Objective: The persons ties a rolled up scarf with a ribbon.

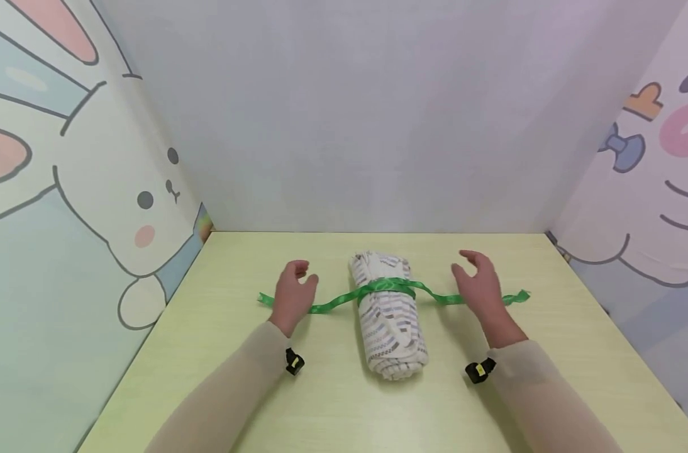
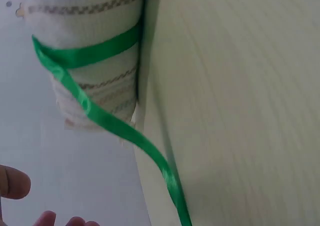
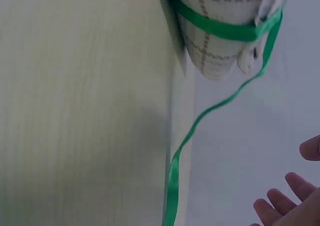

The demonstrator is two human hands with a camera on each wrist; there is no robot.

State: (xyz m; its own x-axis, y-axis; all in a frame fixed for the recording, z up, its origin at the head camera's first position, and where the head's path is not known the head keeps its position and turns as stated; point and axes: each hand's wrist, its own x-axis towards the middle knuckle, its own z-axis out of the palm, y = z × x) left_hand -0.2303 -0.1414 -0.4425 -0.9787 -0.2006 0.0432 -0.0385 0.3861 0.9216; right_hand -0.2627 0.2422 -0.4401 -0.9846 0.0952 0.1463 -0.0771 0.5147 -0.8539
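A rolled cloth (image 1: 392, 333), white with patterned stripes, lies lengthwise on the table between the two hands. Around its upper half runs a green ribbon (image 1: 386, 285), crossed on top, its two loose ends stretching out left and right. My left hand (image 1: 293, 294) hovers over the left ribbon end with fingers loosely bent and nothing held. Over the right end is my right hand (image 1: 481, 284), thumb and fingers apart, also holding nothing. In the left wrist view the ribbon (image 2: 107, 120) trails from the roll to the tabletop, away from the fingertips; the right wrist view shows the same on its side.
The pale yellow wooden table (image 1: 332, 415) reaches back to a plain light curtain (image 1: 366, 126). A panel with a cartoon rabbit (image 1: 106, 195) stands along the left edge, one with a cartoon pig (image 1: 649, 176) along the right. Each wrist wears a small black device (image 1: 480, 370).
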